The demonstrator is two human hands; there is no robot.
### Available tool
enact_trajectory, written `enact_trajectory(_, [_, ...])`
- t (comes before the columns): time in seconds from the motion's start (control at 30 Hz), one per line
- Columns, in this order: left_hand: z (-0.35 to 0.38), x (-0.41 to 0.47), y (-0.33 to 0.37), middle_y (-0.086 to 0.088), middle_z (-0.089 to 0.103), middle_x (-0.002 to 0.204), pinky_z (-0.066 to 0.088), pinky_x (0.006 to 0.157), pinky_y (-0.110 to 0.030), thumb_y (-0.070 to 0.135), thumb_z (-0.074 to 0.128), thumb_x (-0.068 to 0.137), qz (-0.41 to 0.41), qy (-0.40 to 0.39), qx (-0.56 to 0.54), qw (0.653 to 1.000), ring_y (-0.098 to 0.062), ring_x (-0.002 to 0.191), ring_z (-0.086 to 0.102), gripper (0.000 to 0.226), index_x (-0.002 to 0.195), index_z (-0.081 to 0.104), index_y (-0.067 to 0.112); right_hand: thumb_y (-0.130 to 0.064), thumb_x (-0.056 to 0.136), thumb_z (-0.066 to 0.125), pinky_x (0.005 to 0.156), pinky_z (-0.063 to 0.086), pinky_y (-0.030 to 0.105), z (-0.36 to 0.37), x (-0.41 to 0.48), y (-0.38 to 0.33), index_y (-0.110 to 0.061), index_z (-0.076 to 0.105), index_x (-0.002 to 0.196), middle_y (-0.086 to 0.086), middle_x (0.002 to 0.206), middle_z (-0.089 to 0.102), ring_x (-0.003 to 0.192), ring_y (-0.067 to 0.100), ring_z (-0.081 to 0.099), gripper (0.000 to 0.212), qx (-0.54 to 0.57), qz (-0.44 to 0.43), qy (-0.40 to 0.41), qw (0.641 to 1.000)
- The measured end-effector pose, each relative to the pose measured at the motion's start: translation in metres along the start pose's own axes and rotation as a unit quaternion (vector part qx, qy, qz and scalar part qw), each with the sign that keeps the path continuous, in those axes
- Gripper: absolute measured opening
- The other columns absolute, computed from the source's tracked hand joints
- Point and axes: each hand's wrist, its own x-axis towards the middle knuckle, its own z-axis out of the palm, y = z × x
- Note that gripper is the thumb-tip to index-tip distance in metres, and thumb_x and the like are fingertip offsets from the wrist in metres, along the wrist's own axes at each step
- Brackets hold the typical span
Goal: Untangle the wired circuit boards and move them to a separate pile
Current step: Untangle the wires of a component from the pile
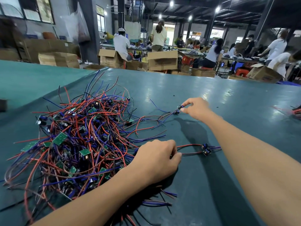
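Fingers [187, 104] of right hand [197, 109] pinch a wired board [178, 109]; left hand [156, 158] grips red wires [189, 145]

Bright ceiling lamps [217, 9]; glare, blurred, warped edges.

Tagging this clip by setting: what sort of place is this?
Most likely a factory assembly floor: a long green worktable bearing a tangled pile of wired circuit boards, open cardboard boxes on the floor, and other workers at benches behind.
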Motion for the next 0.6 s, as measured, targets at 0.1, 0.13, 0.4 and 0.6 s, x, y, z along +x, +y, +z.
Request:
enact_trajectory(0.1, [0.001,0.000,-0.001,0.001,0.069,0.093,0.038,0.068,-0.035,0.055,0.045,0.096,-0.001,-0.001,0.002,1.000,-0.030,0.094,0.062,0.028,0.087,0.048,0.029,-0.028,0.083,0.078,0.063,0.047,0.026,0.015,-0.001,0.010,-0.028,0.077,0.092,-0.005,0.072,0.065,0.068,0.018,0.060,0.010,-0.028,-0.001,-0.007,1.000])
enact_trajectory(0.13, [0.001,0.000,-0.001,0.001,0.069,0.092,0.038,0.068,-0.035,0.055,0.045,0.095,-0.001,0.000,0.001,1.000,-0.030,0.093,0.062,0.028,0.087,0.047,0.029,-0.028,0.084,0.075,0.073,0.051,0.029,0.018,-0.002,0.013,-0.031,0.077,0.094,-0.004,0.081,0.069,0.080,0.023,0.064,0.011,-0.042,-0.001,-0.005,0.999])
enact_trajectory(0.4, [0.000,0.000,0.002,0.001,0.067,0.087,0.034,0.066,-0.035,0.055,0.045,0.095,0.004,0.009,0.014,1.000,-0.030,0.089,0.062,0.027,0.089,0.047,0.029,-0.030,0.091,0.056,0.092,0.035,0.040,0.023,-0.028,-0.023,-0.026,0.061,0.118,0.009,0.123,0.060,0.117,0.035,0.051,0.028,-0.322,-0.017,0.024,0.946])
enact_trajectory(0.6, [0.002,-0.001,0.002,-0.006,0.070,0.093,0.036,0.067,-0.035,0.052,0.047,0.095,0.031,0.006,0.054,0.998,-0.037,0.090,0.064,0.027,0.092,0.045,0.026,-0.012,0.084,0.057,0.095,0.050,0.036,0.023,-0.081,-0.143,-0.022,0.069,0.123,0.005,0.112,0.070,0.109,0.029,0.063,0.042,-0.082,-0.223,-0.067,0.969])
